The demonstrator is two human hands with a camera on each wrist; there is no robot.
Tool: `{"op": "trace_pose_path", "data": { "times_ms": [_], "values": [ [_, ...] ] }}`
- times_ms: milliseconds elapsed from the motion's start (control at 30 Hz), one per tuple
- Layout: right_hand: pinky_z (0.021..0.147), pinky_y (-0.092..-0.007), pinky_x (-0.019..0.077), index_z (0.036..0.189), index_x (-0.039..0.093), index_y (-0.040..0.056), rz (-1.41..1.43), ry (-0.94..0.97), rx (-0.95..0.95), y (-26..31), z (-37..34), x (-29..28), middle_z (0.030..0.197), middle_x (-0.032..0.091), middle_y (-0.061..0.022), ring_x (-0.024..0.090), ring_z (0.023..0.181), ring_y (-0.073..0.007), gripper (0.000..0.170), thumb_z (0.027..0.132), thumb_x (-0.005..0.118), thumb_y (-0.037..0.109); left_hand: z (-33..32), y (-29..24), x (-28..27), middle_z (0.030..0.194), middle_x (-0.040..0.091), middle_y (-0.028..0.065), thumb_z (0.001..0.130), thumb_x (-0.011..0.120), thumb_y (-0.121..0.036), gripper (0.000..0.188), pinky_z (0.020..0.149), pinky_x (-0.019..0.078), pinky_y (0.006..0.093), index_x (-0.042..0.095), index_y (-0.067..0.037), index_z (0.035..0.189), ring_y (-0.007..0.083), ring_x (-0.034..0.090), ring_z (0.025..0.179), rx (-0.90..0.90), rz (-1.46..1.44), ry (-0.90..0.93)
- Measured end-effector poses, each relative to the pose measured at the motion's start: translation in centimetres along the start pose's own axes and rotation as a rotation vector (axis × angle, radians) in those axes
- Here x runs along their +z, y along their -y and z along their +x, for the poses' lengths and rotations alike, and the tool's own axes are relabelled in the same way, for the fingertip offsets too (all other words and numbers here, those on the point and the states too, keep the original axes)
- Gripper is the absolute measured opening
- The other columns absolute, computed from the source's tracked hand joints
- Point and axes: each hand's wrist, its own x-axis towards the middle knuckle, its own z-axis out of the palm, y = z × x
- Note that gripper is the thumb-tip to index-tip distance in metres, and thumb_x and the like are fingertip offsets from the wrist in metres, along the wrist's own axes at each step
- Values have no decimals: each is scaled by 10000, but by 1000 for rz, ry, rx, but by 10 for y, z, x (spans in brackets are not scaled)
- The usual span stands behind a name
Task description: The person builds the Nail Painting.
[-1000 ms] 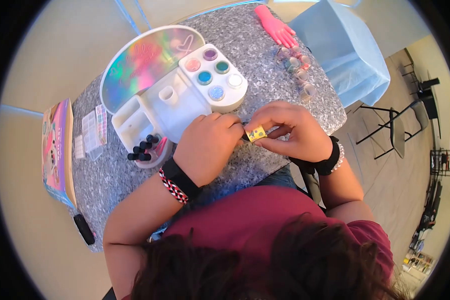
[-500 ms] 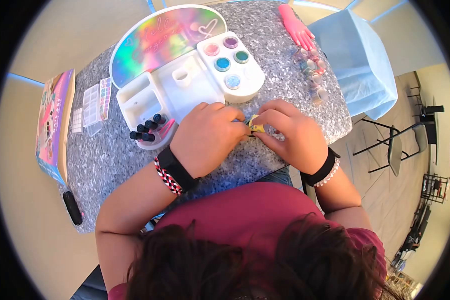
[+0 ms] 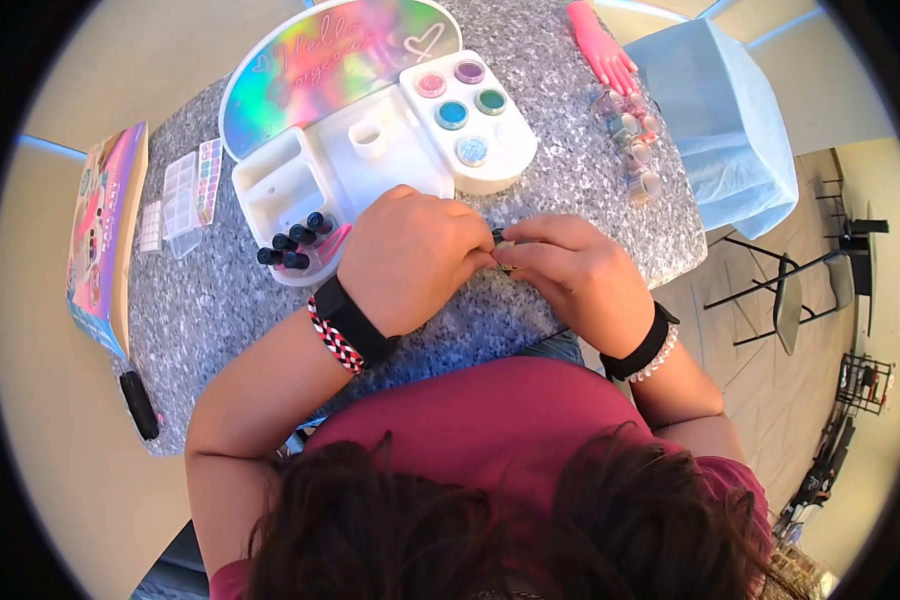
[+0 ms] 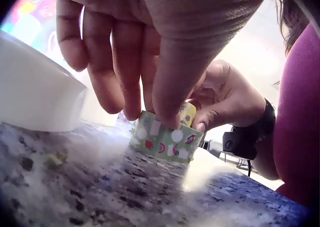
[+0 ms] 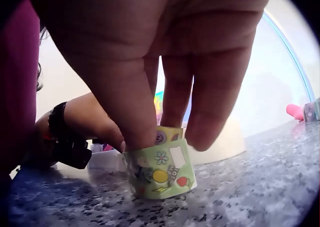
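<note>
Above the front of the table, my left hand [image 3: 410, 265] pinches a green sticker roll [image 4: 162, 143] printed with small colourful pictures, its thumb tip at the upper rim. My right hand [image 3: 592, 282] meets it from the other side, thumb and fingertips holding a smaller yellow sticker roll [image 5: 169, 134]. The yellow piece pokes up inside the curve of the green one, which stands on edge close over the tabletop. Fingers mostly hide both rolls in the head view.
Just beyond my hands stands a white manicure station [image 3: 380, 140] with glitter pots and black-capped bottles [image 3: 296, 242]. Small clear jars [image 3: 638, 150] and a pink practice hand [image 3: 602, 52] lie at right. A box [image 3: 105, 235] and sticker sheets [image 3: 208, 182] sit at left.
The yellow roll, plainly visible a second ago, is now mostly covered by my fingers. My right hand has drawn in against the left. The head view has shifted slightly.
</note>
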Motion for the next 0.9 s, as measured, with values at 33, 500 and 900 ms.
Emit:
{"op": "trace_pose_path", "data": {
  "times_ms": [33, 500, 900],
  "values": [
    [943, -452, 622, 1129, 814, 99, -20, 2, -9, 0, 1, 0, 1212, 780, -82, 750, 1134, -340, 227, 903, 838, 83, 0, -1, 0, 953, 798, 19, 911, 883, -257, 132, 882, 549, 440, 824, -157, 974, 282, 760, 912, -11, 3, -11],
    [1028, -459, 595, 1100, 850, 123, -56, -39, 11, -12, 1, -8, 1374, 760, -78, 726, 1204, -340, 140, 971, 832, 175, 4, -11, -9, 1086, 820, 42, 902, 894, -253, 244, 954, 536, 458, 803, -155, 1105, 305, 758, 1049, -41, -10, -7],
    [1011, -439, 629, 1242, 808, 59, -266, -281, 526, -146, 18, -103, 1272, 807, -141, 770, 1164, -349, 304, 951, 862, 129, -4, -18, 10, 1821, 398, 149, 1060, 734, -449, 824, 1376, 279, 572, 423, -99, 1738, 335, 370, 1686, 182, 182, 296]
  ]
}}
